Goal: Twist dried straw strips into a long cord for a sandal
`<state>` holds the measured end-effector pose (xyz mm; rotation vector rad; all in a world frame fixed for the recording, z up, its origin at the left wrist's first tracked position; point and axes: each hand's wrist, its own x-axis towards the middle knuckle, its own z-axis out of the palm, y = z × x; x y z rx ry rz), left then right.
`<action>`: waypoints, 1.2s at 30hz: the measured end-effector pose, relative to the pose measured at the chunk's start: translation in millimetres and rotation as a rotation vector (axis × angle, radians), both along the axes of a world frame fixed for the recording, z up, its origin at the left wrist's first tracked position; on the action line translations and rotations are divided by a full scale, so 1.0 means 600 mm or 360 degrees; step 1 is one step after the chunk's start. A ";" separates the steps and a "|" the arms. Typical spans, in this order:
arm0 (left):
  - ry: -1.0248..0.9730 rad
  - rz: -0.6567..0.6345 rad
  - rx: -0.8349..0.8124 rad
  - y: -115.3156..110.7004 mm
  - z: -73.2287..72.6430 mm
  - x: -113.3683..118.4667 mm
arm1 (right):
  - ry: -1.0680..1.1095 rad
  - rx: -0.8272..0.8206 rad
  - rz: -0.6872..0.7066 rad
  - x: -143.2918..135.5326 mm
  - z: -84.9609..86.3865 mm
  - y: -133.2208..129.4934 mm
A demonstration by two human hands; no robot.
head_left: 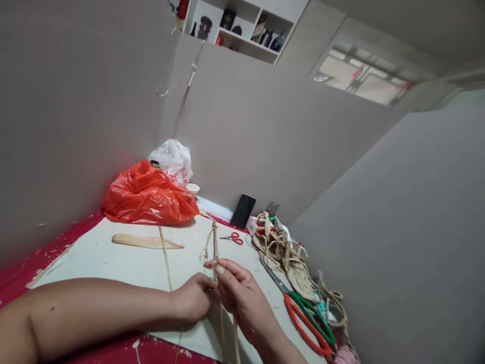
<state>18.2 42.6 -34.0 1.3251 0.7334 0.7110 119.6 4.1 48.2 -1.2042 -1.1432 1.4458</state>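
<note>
Both my hands are together over the white board, working on a thin straw cord. My right hand pinches the cord between thumb and fingertips. Close beside it, my left hand is closed around the lower part, its fingertips partly hidden. The cord's knotted, looped end rises above the fingers, and loose strands hang below. A flat, pointed wooden piece lies on the board to the left, with a single straw strand across it.
Large scissors with green and red handles lie at the right, by a pile of woven straw and cords. Small red scissors and a black phone are farther back. A red plastic bag, white bag and cup stand by the wall.
</note>
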 end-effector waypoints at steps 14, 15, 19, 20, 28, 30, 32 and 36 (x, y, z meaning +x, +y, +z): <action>0.0230 -0.0178 -0.0159 0.000 0.030 -0.006 | 0.0000 -0.0145 -0.0345 0.092 -0.063 -0.054; 0.0230 -0.0179 -0.0157 0.001 0.028 -0.006 | -0.0007 -0.0165 -0.0328 0.087 -0.068 -0.054; 0.0228 -0.0176 -0.0130 0.001 0.023 -0.004 | -0.0068 -0.0223 -0.0192 0.074 -0.071 -0.057; 0.0220 -0.0167 -0.0126 0.001 0.022 -0.003 | -0.0123 -0.0202 -0.0158 0.072 -0.068 -0.059; 0.0087 -0.0107 -0.0206 -0.002 0.016 0.003 | -0.0574 0.0079 -0.0143 0.059 -0.057 -0.071; 0.0085 -0.0078 -0.0193 -0.002 0.015 0.003 | -0.0578 0.0105 -0.0139 0.054 -0.064 -0.070; 0.0109 -0.0037 -0.0155 -0.002 0.014 0.003 | -0.0673 0.0228 -0.0170 0.049 -0.073 -0.068; 0.0123 -0.0047 -0.0117 -0.002 0.013 0.003 | -0.0932 0.0495 -0.0247 0.044 -0.090 -0.065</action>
